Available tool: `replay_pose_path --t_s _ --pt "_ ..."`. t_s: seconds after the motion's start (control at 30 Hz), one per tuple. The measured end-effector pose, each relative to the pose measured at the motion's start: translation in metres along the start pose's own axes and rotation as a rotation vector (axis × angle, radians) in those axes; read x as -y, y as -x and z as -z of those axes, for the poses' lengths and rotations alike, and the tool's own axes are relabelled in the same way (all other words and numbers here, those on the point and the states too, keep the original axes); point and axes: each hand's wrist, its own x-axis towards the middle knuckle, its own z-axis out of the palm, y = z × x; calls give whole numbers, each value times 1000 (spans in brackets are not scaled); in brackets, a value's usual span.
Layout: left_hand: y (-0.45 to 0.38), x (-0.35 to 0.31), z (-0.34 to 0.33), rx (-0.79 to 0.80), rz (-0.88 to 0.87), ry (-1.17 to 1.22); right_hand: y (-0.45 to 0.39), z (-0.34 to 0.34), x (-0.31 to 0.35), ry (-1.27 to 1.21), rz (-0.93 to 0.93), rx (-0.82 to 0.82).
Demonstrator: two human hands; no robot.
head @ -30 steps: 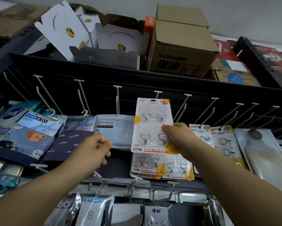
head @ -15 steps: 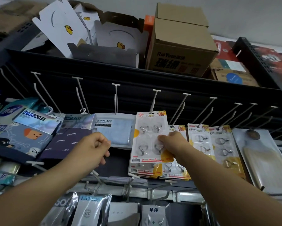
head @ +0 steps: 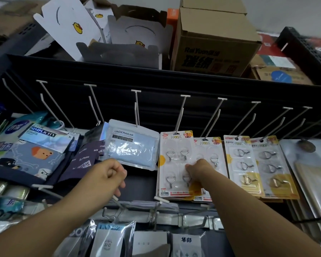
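right hand (head: 198, 168) pinches the hook card (head: 174, 164) by its right side | left hand (head: 107, 175) curled in a fist, nothing seen in it | hook card hangs on a white peg (head: 181, 115), mid rack | underwear pack (head: 131, 147) just left | other cards (head: 243, 164) right | brown box (head: 213, 43) far up

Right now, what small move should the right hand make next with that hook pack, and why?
Probably let go and draw back: the hook pack already hangs from its peg, level with the neighbouring packs, and the right hand only holds its edge.
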Motion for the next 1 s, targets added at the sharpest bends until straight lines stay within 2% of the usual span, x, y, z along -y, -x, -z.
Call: replay_pose_path --t_s 0.17,0.33,0.4,0.53,0.67,0.8,0.9,1.0 --pt "5 0 -4 -9 9 -7 -3 -6 -4 81 9 -5" --pt "5 -2 -8 -45 14 14 0 5 -8 76 36 -125" --pt "6 -6 -11 -57 0 29 7 11 -7 36 120 -205" --pt "13 -10 -15 -46 -26 62 48 41 1 7 402 -295" --pt "33 -10 -15 -182 -153 79 107 73 -9 -37 604 -385" --pt "74 -24 -11 -266 -354 105 179 90 -44 -130 619 -396" --pt "119 -32 -23 -115 -385 224 241 97 -91 -255 487 -335" --pt "168 -11 -57 96 -169 372 311 98 -147 -259 363 -338"
